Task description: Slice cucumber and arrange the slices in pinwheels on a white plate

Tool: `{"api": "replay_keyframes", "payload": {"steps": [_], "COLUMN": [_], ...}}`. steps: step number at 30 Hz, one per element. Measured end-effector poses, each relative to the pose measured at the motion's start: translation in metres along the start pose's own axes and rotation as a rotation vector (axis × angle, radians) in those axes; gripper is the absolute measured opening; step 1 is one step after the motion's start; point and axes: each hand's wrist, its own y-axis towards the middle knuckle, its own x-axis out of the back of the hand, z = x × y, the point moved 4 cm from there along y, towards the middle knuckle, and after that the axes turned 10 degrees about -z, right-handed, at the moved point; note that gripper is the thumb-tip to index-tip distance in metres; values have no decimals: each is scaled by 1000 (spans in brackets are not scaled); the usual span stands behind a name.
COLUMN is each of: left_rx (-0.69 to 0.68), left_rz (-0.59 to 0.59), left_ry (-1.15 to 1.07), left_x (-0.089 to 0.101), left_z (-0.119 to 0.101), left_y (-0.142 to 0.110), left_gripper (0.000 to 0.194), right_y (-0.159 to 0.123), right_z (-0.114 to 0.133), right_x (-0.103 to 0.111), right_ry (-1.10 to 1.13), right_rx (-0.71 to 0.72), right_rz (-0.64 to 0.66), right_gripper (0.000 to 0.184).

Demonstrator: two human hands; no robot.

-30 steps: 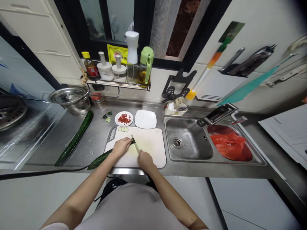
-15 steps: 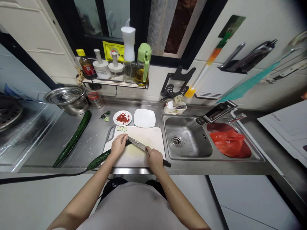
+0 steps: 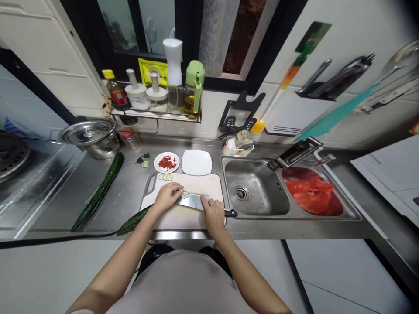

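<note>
A cleaver (image 3: pixel 194 201) is in my right hand (image 3: pixel 213 214), whose fingers wrap its handle end and lie against the blade. The blade is tilted nearly flat over the cutting board (image 3: pixel 209 185), and one cucumber slice (image 3: pixel 185 194) clings to it. My left hand (image 3: pixel 167 197) is closed over the front end of a cucumber (image 3: pixel 134 220), its fingertips close to the slice and the blade's tip. That cucumber runs back under my left wrist, off the board's left edge. Several cut slices (image 3: pixel 166 177) lie in a row at the board's upper left.
Behind the board stand a plate of chopped red pieces (image 3: pixel 158 168) and a white plate (image 3: pixel 197 162). A whole cucumber (image 3: pixel 98 192) lies on the left, near a lidded steel pot (image 3: pixel 109 146). Cucumber trimmings (image 3: pixel 144 159) sit beside the plates. The sink (image 3: pixel 258 205) is on the right.
The cleaver has turned flatter and shifted slightly right, showing more of its blade with the slice on it. My left fingers have moved right, toward the slice.
</note>
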Motion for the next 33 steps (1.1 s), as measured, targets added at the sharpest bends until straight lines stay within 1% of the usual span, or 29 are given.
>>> {"api": "replay_keyframes", "payload": {"steps": [2, 5, 8, 10, 13, 17, 19, 21, 23, 27, 30, 33], "left_rx": [-26, -33, -12, 27, 172, 404, 478, 522, 535, 506, 477, 436], "left_rz": [47, 86, 89, 71, 0, -122, -163, -182, -196, -211, -193, -206], "left_ry": [30, 12, -31, -48, -62, -6, 67, 133, 191, 313, 374, 397], "left_x": [-4, -10, -14, -16, -17, -16, -16, -15, -15, -13, -13, -11], "left_z": [-4, -8, -12, -13, -5, 19, 30, 40, 46, 53, 55, 56], "left_y": [0, 1, 3, 5, 10, 20, 26, 34, 41, 51, 54, 55], "left_gripper": [24, 19, 14, 14, 18, 18, 16, 15, 15, 18, 20, 21], "right_y": [0, -1, -2, -3, -5, -8, -9, -10, -9, -8, -7, -6], "right_z": [0, -2, -5, -9, -14, -21, -23, -26, -27, -27, -27, -28], "right_x": [0, -2, -3, -5, -6, -8, -9, -10, -11, -10, -10, -11], "right_ry": [-2, 1, 11, 20, 32, 37, 37, 37, 41, 52, 55, 61], "right_rx": [13, 6, -28, -52, -84, -121, -135, -142, -146, -153, -156, -162], "right_rz": [-14, -5, 52, 98, 144, 153, 146, 143, 141, 137, 138, 142], "right_gripper": [45, 45, 45, 47, 48, 49, 48, 48, 48, 48, 48, 47]}}
